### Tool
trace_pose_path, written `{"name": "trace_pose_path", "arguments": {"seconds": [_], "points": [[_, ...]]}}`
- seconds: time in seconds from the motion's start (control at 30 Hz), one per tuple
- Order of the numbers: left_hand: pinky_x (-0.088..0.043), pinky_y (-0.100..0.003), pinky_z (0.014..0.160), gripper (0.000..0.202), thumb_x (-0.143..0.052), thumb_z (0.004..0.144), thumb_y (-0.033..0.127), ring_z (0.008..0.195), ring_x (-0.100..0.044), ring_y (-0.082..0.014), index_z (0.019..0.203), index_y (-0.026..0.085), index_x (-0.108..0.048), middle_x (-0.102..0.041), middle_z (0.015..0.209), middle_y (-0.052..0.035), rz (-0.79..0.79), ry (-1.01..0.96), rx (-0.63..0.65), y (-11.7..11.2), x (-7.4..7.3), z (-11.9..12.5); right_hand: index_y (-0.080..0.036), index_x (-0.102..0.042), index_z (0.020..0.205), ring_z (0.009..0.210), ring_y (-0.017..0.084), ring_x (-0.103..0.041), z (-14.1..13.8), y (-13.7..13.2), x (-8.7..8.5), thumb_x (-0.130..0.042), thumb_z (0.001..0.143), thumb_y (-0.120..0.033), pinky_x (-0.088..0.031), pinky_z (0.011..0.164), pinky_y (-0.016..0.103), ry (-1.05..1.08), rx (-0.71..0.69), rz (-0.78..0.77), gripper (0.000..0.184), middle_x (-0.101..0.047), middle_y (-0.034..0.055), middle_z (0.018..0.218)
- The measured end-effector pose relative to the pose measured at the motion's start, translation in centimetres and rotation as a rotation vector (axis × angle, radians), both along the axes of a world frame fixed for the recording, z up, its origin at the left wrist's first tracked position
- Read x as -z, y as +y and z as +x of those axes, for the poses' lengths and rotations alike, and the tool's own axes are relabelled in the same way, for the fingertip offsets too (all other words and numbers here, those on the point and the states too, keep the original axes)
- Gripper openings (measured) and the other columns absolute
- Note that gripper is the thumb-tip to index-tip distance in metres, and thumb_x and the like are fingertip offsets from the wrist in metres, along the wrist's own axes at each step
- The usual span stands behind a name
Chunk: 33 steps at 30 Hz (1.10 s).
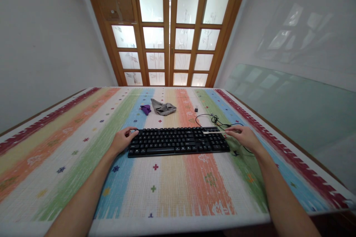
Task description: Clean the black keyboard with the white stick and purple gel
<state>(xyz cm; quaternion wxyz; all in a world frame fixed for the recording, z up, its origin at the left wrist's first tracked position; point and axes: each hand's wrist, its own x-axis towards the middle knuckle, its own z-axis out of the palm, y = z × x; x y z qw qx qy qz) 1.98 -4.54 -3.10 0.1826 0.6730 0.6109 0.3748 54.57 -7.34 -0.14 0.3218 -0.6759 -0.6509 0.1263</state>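
Note:
A black keyboard (178,140) lies across the middle of the striped tablecloth (172,189). My left hand (122,140) curls around the keyboard's left end, fingers closed on its edge. My right hand (244,137) grips the keyboard's right end, fingers reaching over its top right corner. The keyboard's black cable (215,119) loops on the cloth just behind the right end, ending near a small plug (196,109).
A crumpled grey cloth (163,107) and a small purple cloth (145,109) lie farther back on the table. A wooden door with frosted panes (169,37) stands beyond. A glass panel (294,107) leans along the right wall.

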Motion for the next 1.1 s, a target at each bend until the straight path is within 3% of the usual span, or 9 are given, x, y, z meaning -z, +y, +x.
{"name": "trace_pose_path", "arguments": {"seconds": [0.3,0.5,0.8,1.1], "points": [[-0.04,-0.027,0.059,0.047,-0.057,0.075,0.057,0.055,-0.051,-0.0161,0.094,0.018,-0.074,-0.052,0.054,0.0037,-0.002,0.003,0.006,0.0,-0.1,0.0,-0.018,-0.079,0.074,0.057,0.021,-0.058,0.4,-0.3,0.0,-0.063,0.067,-0.065,-0.041,0.057,0.031,0.043,0.005,-0.015,0.05,-0.065,0.0054,0.058],[-0.04,-0.028,0.06,0.045,-0.057,0.076,0.056,0.056,-0.051,-0.0162,0.094,0.018,-0.074,-0.052,0.054,0.0035,0.006,-0.001,0.004,-0.1,-0.2,0.1,-0.018,-0.077,0.074,0.057,0.02,-0.056,0.5,-0.1,0.2,-0.063,0.064,-0.06,-0.04,0.056,0.031,0.071,0.042,-0.004,0.046,-0.065,0.0047,0.06],[-0.038,-0.028,0.06,0.05,-0.055,0.075,0.059,0.057,-0.051,-0.0168,0.095,0.017,-0.074,-0.052,0.055,0.0032,-0.017,0.002,0.014,0.1,-0.1,0.1,-0.019,-0.076,0.071,0.064,0.023,-0.061,2.9,0.3,1.2,-0.065,0.062,-0.049,-0.045,0.06,0.034,0.071,0.128,0.009,0.033,-0.07,0.0054,0.068],[-0.038,-0.028,0.06,0.051,-0.055,0.074,0.06,0.057,-0.05,-0.0167,0.096,0.017,-0.073,-0.051,0.055,0.0037,-0.035,0.005,0.018,0.0,-0.2,0.1,-0.02,-0.076,0.067,0.074,0.025,-0.066,4.0,-0.2,0.7,-0.069,0.058,-0.04,-0.047,0.07,0.034,0.149,0.202,-0.026,0.024,-0.072,0.0047,0.069]]}}
